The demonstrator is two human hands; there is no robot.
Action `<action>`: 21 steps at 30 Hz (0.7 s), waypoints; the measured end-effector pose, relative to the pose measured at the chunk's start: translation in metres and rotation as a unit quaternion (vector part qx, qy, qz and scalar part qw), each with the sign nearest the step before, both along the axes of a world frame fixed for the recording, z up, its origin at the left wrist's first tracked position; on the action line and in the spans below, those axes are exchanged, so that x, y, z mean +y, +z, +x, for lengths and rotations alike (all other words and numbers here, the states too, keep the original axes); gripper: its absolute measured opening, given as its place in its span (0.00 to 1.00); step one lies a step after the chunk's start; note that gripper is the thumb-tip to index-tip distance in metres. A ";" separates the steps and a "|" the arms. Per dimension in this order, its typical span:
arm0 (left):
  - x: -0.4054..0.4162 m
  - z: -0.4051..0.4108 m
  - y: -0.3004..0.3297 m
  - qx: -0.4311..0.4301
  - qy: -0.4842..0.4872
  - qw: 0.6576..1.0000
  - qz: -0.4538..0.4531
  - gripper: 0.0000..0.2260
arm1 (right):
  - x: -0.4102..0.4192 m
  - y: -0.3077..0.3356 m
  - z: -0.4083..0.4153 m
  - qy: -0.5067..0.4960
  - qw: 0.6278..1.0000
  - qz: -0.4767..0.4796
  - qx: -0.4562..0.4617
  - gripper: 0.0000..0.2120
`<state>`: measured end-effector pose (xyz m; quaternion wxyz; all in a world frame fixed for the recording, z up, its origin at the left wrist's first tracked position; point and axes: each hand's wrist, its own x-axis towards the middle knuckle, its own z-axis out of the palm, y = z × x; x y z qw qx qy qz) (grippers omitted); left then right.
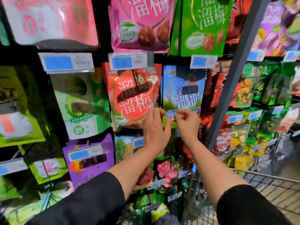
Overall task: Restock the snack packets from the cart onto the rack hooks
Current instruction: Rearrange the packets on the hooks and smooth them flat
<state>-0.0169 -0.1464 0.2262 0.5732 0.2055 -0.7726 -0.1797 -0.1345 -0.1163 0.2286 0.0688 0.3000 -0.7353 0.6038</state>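
The blue snack packet (183,95) hangs on the rack just right of centre, under a price tag (203,61). Both hands meet at its lower edge, approx 6 o'clock on the pkt. The left hand (155,129) has its fingers curled up against the lower left corner, thumb reaching toward the oval label. The right hand (186,123) pinches the bottom edge betw. thumb and forefinger, other fingers curled. That hold probably steadies and squares the pkt so it hangs flat on its hook. At 9 o'clock hangs a red packet (133,95), touching or nearly so. The wire cart (266,177) sits at 5 o'clock.

Hidden: the hook itself, behind the tag; whether the hole is seated can't be told. Cart contents are cut off and blurred. Tag print is illegible.
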 end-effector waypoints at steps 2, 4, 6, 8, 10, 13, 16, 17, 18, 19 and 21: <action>-0.004 -0.011 0.050 0.014 -0.038 0.997 -0.068 0.09 | 0.004 0.049 -0.008 -0.039 0.998 -0.048 0.033 0.07; -0.007 -0.022 0.100 0.047 -0.052 0.990 -0.121 0.12 | 0.010 0.097 -0.014 -0.083 0.990 -0.094 0.069 0.06; -0.011 -0.033 0.141 0.062 -0.057 0.985 -0.152 0.15 | 0.013 0.138 -0.019 -0.121 0.979 -0.127 0.099 0.09; -0.019 -0.045 0.171 0.038 -0.050 0.986 -0.157 0.19 | 0.012 0.172 -0.028 -0.131 0.974 -0.139 0.121 0.13; -0.032 -0.059 0.194 -0.024 -0.035 0.988 -0.146 0.25 | 0.005 0.197 -0.047 -0.106 0.980 -0.117 0.125 0.23; -0.054 -0.082 0.225 -0.096 -0.029 0.990 -0.095 0.34 | -0.005 0.229 -0.084 -0.078 0.988 -0.050 0.125 0.42; -0.074 -0.106 0.246 -0.158 -0.020 0.987 -0.009 0.41 | -0.013 0.247 -0.117 -0.045 0.992 0.003 0.120 0.54; -0.079 -0.115 0.251 -0.180 -0.019 0.984 0.005 0.43 | -0.015 0.254 -0.126 -0.030 0.993 0.020 0.116 0.57; -0.082 -0.118 0.248 -0.195 -0.026 0.980 0.023 0.45 | -0.015 0.253 -0.131 -0.012 0.994 0.040 0.103 0.60; -0.084 -0.123 0.248 -0.199 -0.033 0.979 0.037 0.46 | -0.018 0.255 -0.137 0.004 0.995 0.053 0.089 0.62; -0.086 -0.132 0.242 -0.197 -0.034 0.979 0.052 0.48 | -0.024 0.255 -0.151 0.035 0.995 0.068 0.057 0.64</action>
